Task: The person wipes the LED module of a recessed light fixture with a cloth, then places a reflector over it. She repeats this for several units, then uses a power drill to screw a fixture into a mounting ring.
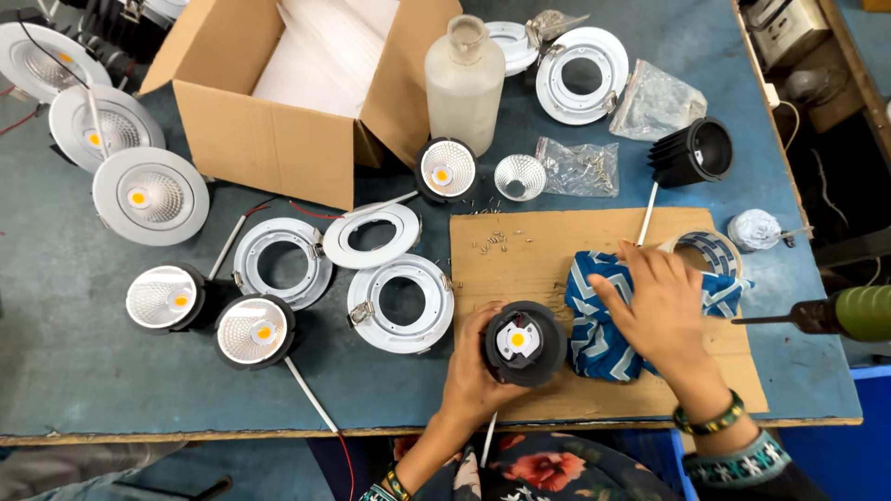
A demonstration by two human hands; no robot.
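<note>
Your left hand (471,376) is wrapped around a black lamp housing (524,343), holding it upright with its open face and yellow chip toward you, over the near left corner of the cardboard sheet (557,255). Your right hand (661,306) lies flat and open on a blue patterned cloth (594,343), fingers spread, pressing on it rather than gripping it. The cloth sits on the right half of the sheet, just beside the housing.

The near table edge (186,434) runs just below your wrists, so there is little room toward you. The sheet's right end stops short of the table's right edge, where a green-handled screwdriver (835,314) pokes in, its tip near the cloth. A tape roll (710,249) touches the cloth's far side. Small screws (492,243) lie scattered on the sheet's far left corner.

Left of the housing, three white rings (401,301) lie close together, the nearest just beside your left hand. Beyond them, two finished black lamps (255,331) sit near the table edge. The widest bare stretch of table is at the far left near side. A cardboard box (269,139) and a plastic bottle (464,83) close off the far side; between them and the sheet stands a lamp with a reflector (446,170).
</note>
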